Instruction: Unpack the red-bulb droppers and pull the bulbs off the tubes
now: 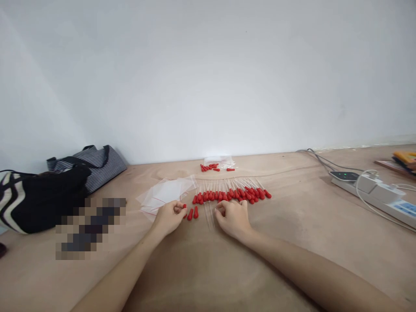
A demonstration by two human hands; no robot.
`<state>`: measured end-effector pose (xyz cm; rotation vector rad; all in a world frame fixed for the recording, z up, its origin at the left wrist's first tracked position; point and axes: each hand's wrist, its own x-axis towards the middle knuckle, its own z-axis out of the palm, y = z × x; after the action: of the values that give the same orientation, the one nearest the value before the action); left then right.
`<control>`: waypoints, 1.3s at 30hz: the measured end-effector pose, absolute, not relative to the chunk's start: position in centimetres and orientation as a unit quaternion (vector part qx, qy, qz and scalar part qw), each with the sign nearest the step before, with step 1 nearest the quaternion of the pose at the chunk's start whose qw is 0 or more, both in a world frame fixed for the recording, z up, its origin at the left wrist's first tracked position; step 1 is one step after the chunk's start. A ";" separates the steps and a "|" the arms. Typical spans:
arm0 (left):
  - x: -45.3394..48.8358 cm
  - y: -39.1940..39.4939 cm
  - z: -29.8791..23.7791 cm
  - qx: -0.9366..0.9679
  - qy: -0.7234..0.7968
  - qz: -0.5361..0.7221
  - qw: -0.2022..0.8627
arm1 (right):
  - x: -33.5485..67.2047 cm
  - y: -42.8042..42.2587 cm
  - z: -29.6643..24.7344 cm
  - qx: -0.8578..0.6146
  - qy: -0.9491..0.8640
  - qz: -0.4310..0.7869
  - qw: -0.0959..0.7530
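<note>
Left hand (169, 216) touching red bulb (185, 206), small, teardrop-shaped

On the table (292, 260), a row of droppers (232, 193) lies just behind the left hand (169, 216) and right hand (232, 216), with a pile of zip bags (167, 193) to its left. Farther back, near the wall, lie loose dropper bulbs (209, 167). A striped tote bag (94, 164) sits far left and a power strip (373, 190) far right.

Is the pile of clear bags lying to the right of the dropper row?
No, the clear bags lie left of the row of red-bulbed droppers, just beyond the left hand.
</note>
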<state>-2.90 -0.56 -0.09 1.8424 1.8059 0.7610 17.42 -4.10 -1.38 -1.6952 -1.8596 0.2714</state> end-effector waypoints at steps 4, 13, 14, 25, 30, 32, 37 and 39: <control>-2.6 -0.5 -0.1 0.635 0.644 0.283 0.320 | 16.4 -3.0 -1.4 -0.664 -0.699 0.076 0.255; -2.0 -1.0 0.2 0.668 0.592 0.304 0.334 | 15.6 -1.6 -1.4 -0.656 -0.719 -0.034 0.229; -1.9 -1.0 0.2 0.669 0.590 0.308 0.330 | 15.6 -1.6 -1.4 -0.653 -0.720 -0.046 0.230; -2.1 -1.0 0.0 0.715 0.586 0.303 0.233 | 20.3 -3.0 -2.3 -0.579 -0.717 -0.096 0.376; -1.7 0.2 0.0 0.750 0.587 0.290 0.097 | 23.8 -4.4 -3.0 -0.534 -0.740 -0.111 0.394; -1.0 1.1 0.1 0.764 0.578 0.282 0.054 | 24.2 -4.6 -3.2 -0.531 -0.740 -0.115 0.396; 0.3 2.7 -0.2 0.770 0.580 0.263 0.022 | 24.0 -4.7 -3.2 -0.512 -0.754 -0.127 0.393; 0.5 3.1 -0.4 0.764 0.579 0.283 0.031 | 23.8 -4.7 -3.2 -0.504 -0.758 -0.131 0.392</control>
<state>0.53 3.06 -0.38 2.3553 1.7829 0.8707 23.78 -4.71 -3.25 -1.2801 -1.9249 -0.3319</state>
